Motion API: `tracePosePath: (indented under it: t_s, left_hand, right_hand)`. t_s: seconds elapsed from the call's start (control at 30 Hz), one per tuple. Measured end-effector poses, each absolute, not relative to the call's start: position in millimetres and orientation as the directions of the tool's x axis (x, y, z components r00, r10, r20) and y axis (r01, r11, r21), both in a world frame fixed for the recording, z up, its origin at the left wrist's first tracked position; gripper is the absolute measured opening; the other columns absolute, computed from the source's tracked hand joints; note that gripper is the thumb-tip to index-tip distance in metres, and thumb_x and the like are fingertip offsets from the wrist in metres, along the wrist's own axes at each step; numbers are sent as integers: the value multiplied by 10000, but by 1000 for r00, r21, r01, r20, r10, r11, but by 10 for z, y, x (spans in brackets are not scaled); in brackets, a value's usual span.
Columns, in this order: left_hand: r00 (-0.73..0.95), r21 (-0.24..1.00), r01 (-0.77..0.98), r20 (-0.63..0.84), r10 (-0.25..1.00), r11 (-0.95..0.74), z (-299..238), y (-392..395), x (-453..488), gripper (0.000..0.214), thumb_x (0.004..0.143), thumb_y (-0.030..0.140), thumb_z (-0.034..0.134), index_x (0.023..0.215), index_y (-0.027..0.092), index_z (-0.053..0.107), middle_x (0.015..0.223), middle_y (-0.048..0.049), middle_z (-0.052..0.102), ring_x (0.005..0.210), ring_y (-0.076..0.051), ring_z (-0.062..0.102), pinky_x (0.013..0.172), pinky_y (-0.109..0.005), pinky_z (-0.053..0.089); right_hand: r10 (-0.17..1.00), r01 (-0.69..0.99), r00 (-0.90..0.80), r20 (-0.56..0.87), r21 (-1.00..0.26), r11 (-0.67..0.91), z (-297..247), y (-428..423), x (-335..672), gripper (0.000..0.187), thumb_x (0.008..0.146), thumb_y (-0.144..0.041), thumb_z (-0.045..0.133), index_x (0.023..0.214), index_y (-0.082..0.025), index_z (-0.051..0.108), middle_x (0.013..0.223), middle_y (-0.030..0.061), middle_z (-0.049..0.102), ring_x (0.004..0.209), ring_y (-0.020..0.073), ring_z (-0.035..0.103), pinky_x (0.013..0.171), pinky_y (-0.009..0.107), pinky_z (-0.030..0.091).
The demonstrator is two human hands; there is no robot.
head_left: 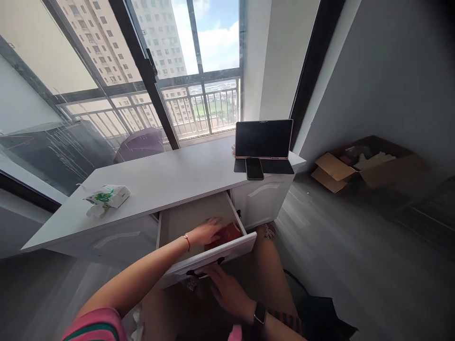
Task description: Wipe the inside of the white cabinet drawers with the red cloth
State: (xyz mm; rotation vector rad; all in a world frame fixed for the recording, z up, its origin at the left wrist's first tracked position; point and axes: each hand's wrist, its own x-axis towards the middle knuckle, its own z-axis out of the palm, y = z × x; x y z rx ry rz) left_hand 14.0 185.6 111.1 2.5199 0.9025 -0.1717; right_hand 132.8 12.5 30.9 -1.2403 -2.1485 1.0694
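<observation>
A white drawer point(194, 215) is pulled out of the cabinet. Inside it, at the front right, lies a flat red item point(227, 234) whose kind I cannot make out. My left hand point(206, 232), with a thin red bracelet at the wrist, reaches over the drawer front. Its fingers are stretched out, slightly blurred, at the red item's left edge; I see nothing gripped in them. Outside the drawer, my right hand point(227, 289), a dark watch on its wrist, has its fingers hooked at the dark drawer handle point(192, 273), partly covering it.
On the white cabinet top point(170, 173) stand a tablet point(263, 138) with a phone point(254, 169) before it, and a tissue pack point(110, 195) at the left. An open cardboard box point(384, 173) sits on the floor to the right. Behind the cabinet are glass windows.
</observation>
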Motion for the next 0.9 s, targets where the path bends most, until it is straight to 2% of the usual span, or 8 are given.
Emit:
tracePosePath:
  t_s: [0.07, 0.13, 0.3, 0.4, 0.5, 0.6, 0.77, 0.9]
  left_hand:
    - [876, 432, 481, -271, 399, -763, 1113, 1759, 115, 487, 912, 265, 460, 1398, 274, 460, 1472, -89, 443, 1330, -284, 413, 1091, -409, 326]
    - [909, 510, 407, -310, 280, -758, 1110, 1707, 79, 451, 955, 307, 381, 1399, 326, 455, 1474, -37, 454, 1357, -255, 390, 1104, -379, 316]
    - [894, 590, 437, -369, 255, -678, 901, 1784, 36, 478, 971, 358, 346, 1435, 272, 423, 1504, -50, 422, 1402, -258, 322, 1142, -389, 270]
    - [904, 540, 421, -315, 288, -729, 699, 1879, 47, 490, 965, 318, 362, 1446, 237, 410, 1504, -85, 416, 1394, -255, 336, 1151, -400, 259]
    - [903, 441, 425, -272, 333, -791, 531, 2025, 66, 541, 909, 229, 457, 1444, 285, 403, 1539, -71, 356, 1393, -267, 336, 1137, -421, 286]
    - [886, 359, 461, -241, 397, -811, 438, 2280, 92, 594, 855, 98, 431, 1410, 309, 434, 1520, -47, 387, 1383, -251, 354, 1120, -435, 313]
    - [785, 237, 618, -240, 571, -750, 411, 2816, 129, 713, 717, 26, 477, 1406, 199, 420, 1485, -116, 415, 1359, -288, 376, 1097, -465, 333]
    - [690, 245, 722, -194, 697, -647, 433, 3092, 132, 601, 823, 77, 398, 1413, 190, 423, 1500, -112, 402, 1382, -268, 337, 1120, -461, 276]
  right_hand:
    - [863, 520, -506, 3, -797, 307, 278, 142, 1324, 619, 822, -90, 447, 1410, -281, 398, 1480, 52, 400, 1215, 227, 537, 997, 339, 457]
    - [865, 518, -502, 11, -797, 311, 241, 164, 1312, 602, 828, -93, 440, 1400, -280, 410, 1465, 51, 418, 1181, 225, 559, 974, 342, 474]
    - [849, 525, -529, 16, -779, 342, 160, 226, 1318, 572, 835, -99, 428, 1372, -295, 430, 1409, 36, 485, 1061, 218, 613, 914, 358, 512]
    - [833, 515, -552, 36, -772, 374, 108, 255, 1318, 589, 810, -87, 448, 1363, -291, 437, 1397, 36, 500, 1055, 214, 611, 902, 340, 516]
    - [832, 519, -554, 38, -765, 381, 32, 278, 1277, 620, 777, -56, 458, 1347, -300, 453, 1355, 26, 541, 1008, 201, 628, 861, 309, 530]
    - [839, 531, -540, 67, -746, 401, -48, 298, 1247, 643, 764, -40, 479, 1344, -316, 464, 1320, 19, 575, 965, 199, 642, 804, 302, 548]
    - [844, 508, -522, 127, -748, 427, -69, 314, 1341, 296, 932, -231, 500, 1206, -307, 582, 1265, 35, 593, 1017, 202, 611, 820, 350, 542]
    - [845, 501, -520, 126, -756, 421, -20, 309, 1408, 224, 952, -336, 522, 1141, -250, 605, 1236, 75, 589, 1043, 195, 588, 873, 388, 521]
